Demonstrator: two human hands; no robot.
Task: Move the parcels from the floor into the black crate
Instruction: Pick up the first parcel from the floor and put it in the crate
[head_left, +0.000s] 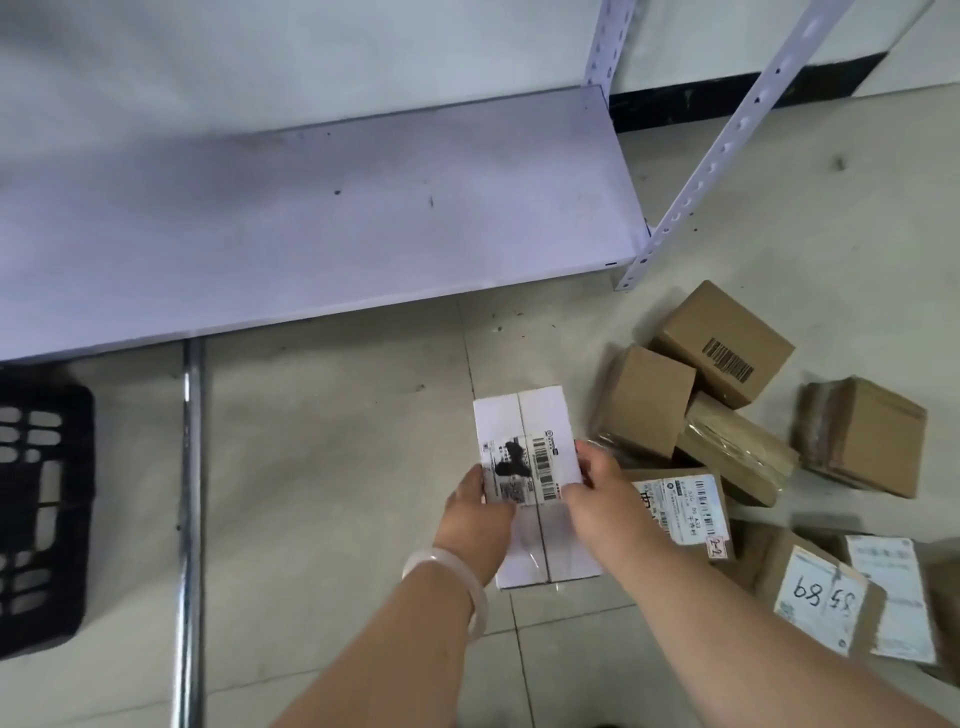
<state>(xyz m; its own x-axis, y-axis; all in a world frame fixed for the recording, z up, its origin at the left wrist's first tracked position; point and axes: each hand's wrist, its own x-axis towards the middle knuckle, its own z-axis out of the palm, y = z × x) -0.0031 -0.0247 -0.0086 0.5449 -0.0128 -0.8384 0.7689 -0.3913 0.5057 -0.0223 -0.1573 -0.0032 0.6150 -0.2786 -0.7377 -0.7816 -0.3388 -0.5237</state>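
So, hands: left hand (475, 512) and right hand (597, 488) are close together, both clamped on the white parcel (524, 421), 1 on each long edge.
Grip: left takes the left edge, right pinches the right edge, both about level with the shipping label.
White parcel: flat and long, tape seam down the middle, label with barcodes facing up. It's over the floor (337, 441) near the middle of the view, well apart from the crate. Can't tell if its near end touches the tiles.
Black crate (41, 514): far left edge of the view, on the floor, only partly in shot, slotted side showing.
Brown pile: just right of the hands. A barcode box (727, 343) at the back, a plain box (644, 400) leaning on it, a taped box (737, 452) in front of those, and a tilted box (862, 441) sitting a bit apart further right.
Nearer parcels: a labelled box (685, 504) right beside the right wrist, and a numbered box (821, 603) with handwritten digits at the lower right.
Shelf (311, 218): white metal, low, across the top half, with a perforated upright (727, 140) at its right end.
Metal tube (192, 493): shiny, runs from the shelf edge toward the camera, between crate and hands.
Wrist: pale bangle (452, 577) on the left one.
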